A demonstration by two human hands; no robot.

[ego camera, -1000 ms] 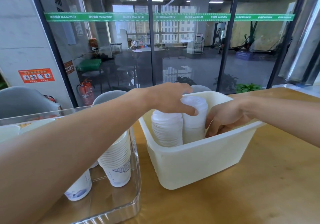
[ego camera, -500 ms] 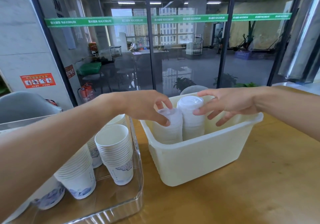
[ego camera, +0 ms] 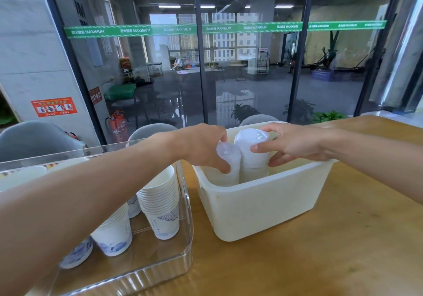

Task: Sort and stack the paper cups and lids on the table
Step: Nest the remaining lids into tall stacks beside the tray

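Note:
Two stacks of white plastic lids stand in a cream plastic bin (ego camera: 263,204) on the wooden table. My left hand (ego camera: 201,145) curls over the shorter left lid stack (ego camera: 229,160), thumb and fingers gripping its top. My right hand (ego camera: 295,143) holds the taller right lid stack (ego camera: 251,144) near its top, fingers round its far side and thumb on the near side. Stacks of white paper cups with blue print (ego camera: 160,202) stand in a clear tray (ego camera: 146,270) to the left, partly hidden by my left forearm.
The wooden table (ego camera: 320,261) runs to the right and front of the bin. A glass wall stands just behind the table. Grey chair backs (ego camera: 34,140) show behind the tray.
My right hand came up out of the bin and closed round the taller lid stack. My left hand shifted from the taller stack onto the shorter one. The view pulled back slightly.

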